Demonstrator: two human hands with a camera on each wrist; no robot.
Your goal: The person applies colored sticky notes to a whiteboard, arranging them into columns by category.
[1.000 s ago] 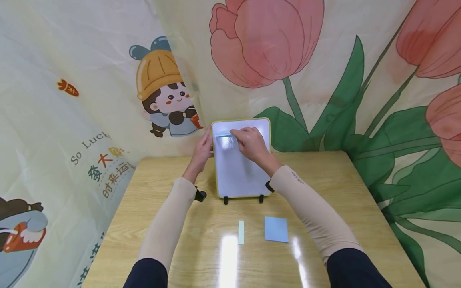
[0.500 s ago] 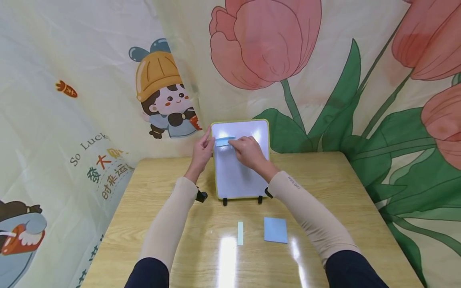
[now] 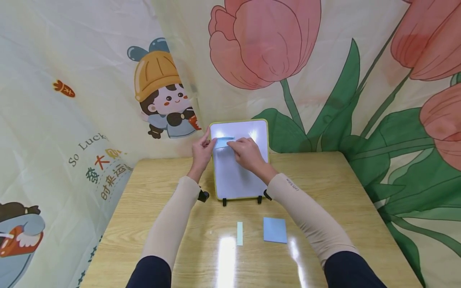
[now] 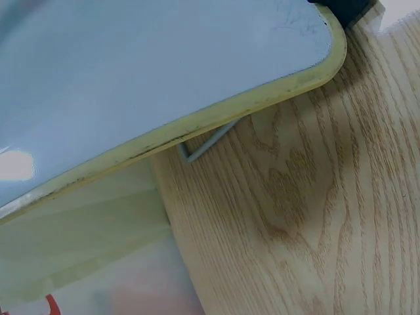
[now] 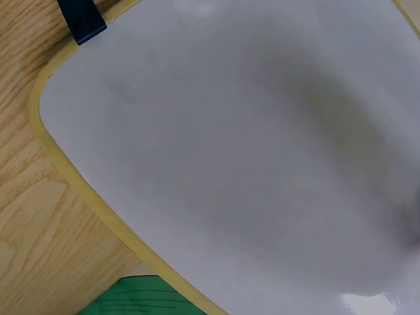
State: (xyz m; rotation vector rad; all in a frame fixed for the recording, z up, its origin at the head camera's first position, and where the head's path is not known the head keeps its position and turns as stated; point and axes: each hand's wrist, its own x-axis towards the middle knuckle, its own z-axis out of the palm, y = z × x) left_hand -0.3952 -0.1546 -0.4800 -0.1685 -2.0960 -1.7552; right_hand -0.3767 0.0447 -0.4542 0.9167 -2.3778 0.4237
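Observation:
A small whiteboard [image 3: 241, 172] with a yellow frame leans upright on black feet at the back of the table. High on its left side, a blue sticky note [image 3: 221, 143] lies over the surface, its top edge standing out darker. My right hand [image 3: 248, 154] pinches the note's right end with curled fingers. At the board's left edge, my left hand [image 3: 201, 154] has its fingers pointing up, and its thumb reaches the note's left end. Neither hand shows clearly in the wrist views, where the board [image 4: 151, 72] fills much of the picture.
On the wooden table [image 3: 162, 176] in front of the board lie a pale green paper strip [image 3: 239, 233] and a square blue sticky pad [image 3: 275, 230]. A printed cloth [image 3: 108, 60] hangs behind the table. A thin wire leg [image 4: 207, 143] props the board's back.
My right hand has moved slightly down the board with the sticky note, which shows more of its face. The left thumb has come in to the note's left end.

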